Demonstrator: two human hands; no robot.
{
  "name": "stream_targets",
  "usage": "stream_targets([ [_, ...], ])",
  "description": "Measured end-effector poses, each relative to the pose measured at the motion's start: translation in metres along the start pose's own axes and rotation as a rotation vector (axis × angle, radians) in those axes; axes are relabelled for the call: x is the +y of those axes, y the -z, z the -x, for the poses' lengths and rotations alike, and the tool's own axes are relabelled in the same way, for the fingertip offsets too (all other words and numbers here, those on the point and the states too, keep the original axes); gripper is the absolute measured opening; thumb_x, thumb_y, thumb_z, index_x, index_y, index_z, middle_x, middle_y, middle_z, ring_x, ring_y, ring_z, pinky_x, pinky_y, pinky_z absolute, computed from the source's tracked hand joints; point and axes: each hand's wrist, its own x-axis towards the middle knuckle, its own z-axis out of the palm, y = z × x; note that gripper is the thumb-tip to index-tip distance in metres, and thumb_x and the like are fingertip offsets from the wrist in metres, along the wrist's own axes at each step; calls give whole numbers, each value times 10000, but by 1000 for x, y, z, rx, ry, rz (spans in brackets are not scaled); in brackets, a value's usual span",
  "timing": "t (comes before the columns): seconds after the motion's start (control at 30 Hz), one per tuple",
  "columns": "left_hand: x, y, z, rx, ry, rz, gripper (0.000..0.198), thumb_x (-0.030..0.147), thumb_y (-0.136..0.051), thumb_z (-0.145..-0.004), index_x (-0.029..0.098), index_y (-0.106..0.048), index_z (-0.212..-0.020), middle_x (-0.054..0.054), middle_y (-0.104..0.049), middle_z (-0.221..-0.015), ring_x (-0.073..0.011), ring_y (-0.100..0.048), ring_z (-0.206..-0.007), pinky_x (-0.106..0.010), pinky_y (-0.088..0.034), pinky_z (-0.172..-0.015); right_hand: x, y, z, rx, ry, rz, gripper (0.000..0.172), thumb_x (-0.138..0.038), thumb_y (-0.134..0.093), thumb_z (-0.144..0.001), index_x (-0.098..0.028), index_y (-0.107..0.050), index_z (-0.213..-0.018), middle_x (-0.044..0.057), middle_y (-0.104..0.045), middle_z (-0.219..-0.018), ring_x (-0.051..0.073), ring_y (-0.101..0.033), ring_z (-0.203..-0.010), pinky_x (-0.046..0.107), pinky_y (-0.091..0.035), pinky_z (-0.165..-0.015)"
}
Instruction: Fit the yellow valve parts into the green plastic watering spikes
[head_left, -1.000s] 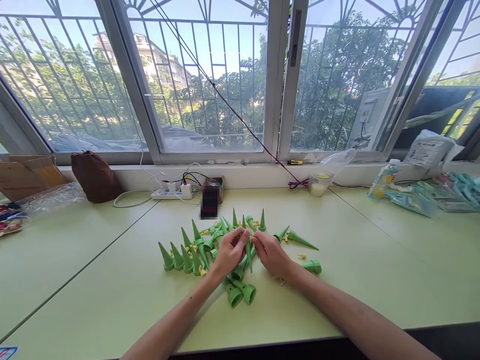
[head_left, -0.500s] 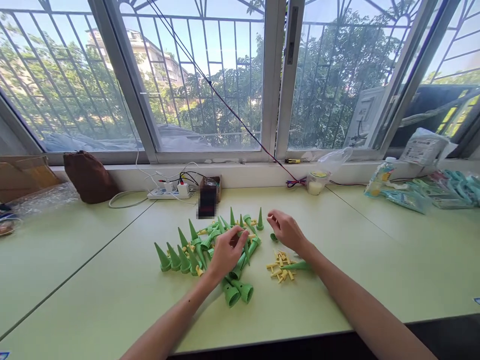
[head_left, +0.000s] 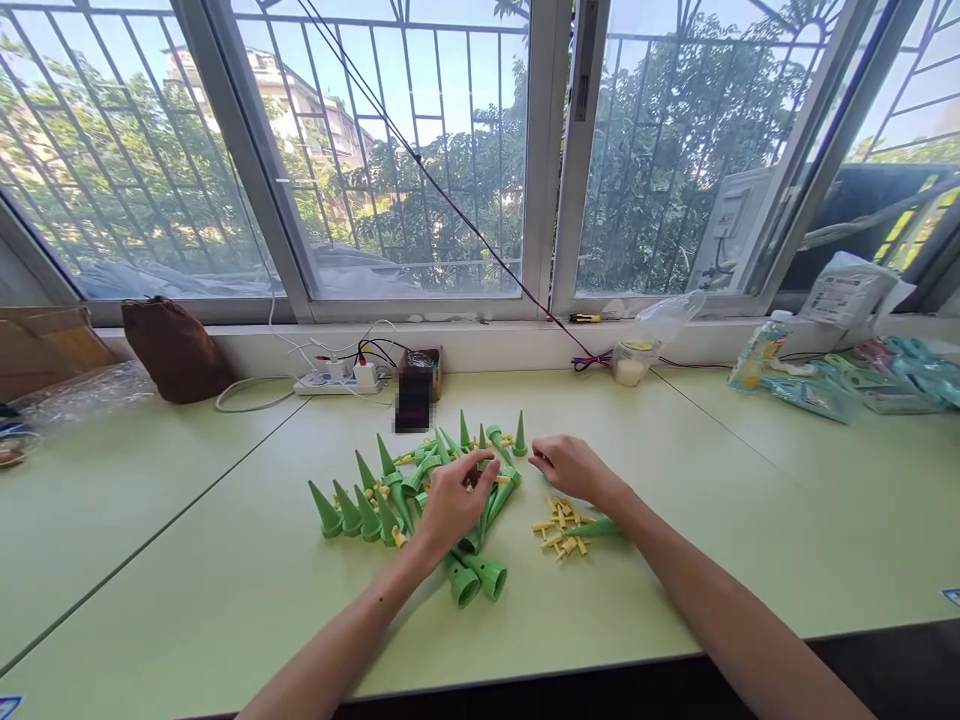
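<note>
My left hand (head_left: 454, 497) hovers over a heap of green plastic cone spikes (head_left: 418, 475), its fingers curved and a gap between thumb and forefinger; I see nothing held there. To its right, my right hand (head_left: 571, 467) is low over the table with fingertips pinched together. What they hold, if anything, is hidden. Just beyond its fingertips stands one green spike (head_left: 520, 437). Small yellow plastic pieces (head_left: 561, 528) lie in a pile below the right hand, a green spike (head_left: 592, 528) across them. Two hollow green tubes (head_left: 478, 580) point their open ends toward me.
Several green spikes stand in a row (head_left: 352, 515) at the heap's left. Behind are a power strip (head_left: 334, 383), a dark pixelated object (head_left: 415, 400) and a plastic cup (head_left: 632, 365). A brown bag (head_left: 176, 350) is far left; a bottle (head_left: 759, 352) and teal packets (head_left: 810, 397) are right.
My right hand has lowered and come slightly nearer, covering the small green cap that lay under it. My left hand has barely moved; the green spike beneath its fingertips is less visible.
</note>
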Motion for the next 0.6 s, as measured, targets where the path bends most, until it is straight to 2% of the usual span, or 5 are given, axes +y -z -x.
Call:
stream_targets([
  [0.1,-1,-2,0,-13,-17,-39,303,404,-537,-911,173,-733,-925,-26,-703,-695,-138,-574,-568,-241,-442,-591,-4,-4,0,-51,-1,11,199,-242,-534,-956,-187,-624,-788,65,-698,-798,179,-630,-716,262,-286,-602],
  [0.23,-2,-4,1,-57,-11,-74,284,394,-572,-891,188,-758,-952,-57,-756,-821,-169,-635,-640,-261,-467,-623,-10,-10,0,-53,32,-4,182,-239,-516,-962,-186,-645,-846,71,-704,-855,189,-639,-772,262,-317,-635],
  [0.37,-4,-5,1,-77,22,-102,305,411,-566,-893,192,-766,-967,-65,-758,-813,-183,-637,-632,-284,-477,-628,-16,-14,0,-41,59,-9,188,-192,-477,-966,-176,-642,-878,76,-691,-887,188,-637,-785,266,-338,-647],
  [0.6,-8,-6,2,-105,-19,-129,247,361,-558,-890,187,-730,-926,-69,-697,-820,-194,-610,-696,-307,-478,-665,-23,-21,0,-76,14,-13,182,-158,-465,-951,-163,-636,-888,94,-675,-933,205,-642,-834,274,-383,-688],
])
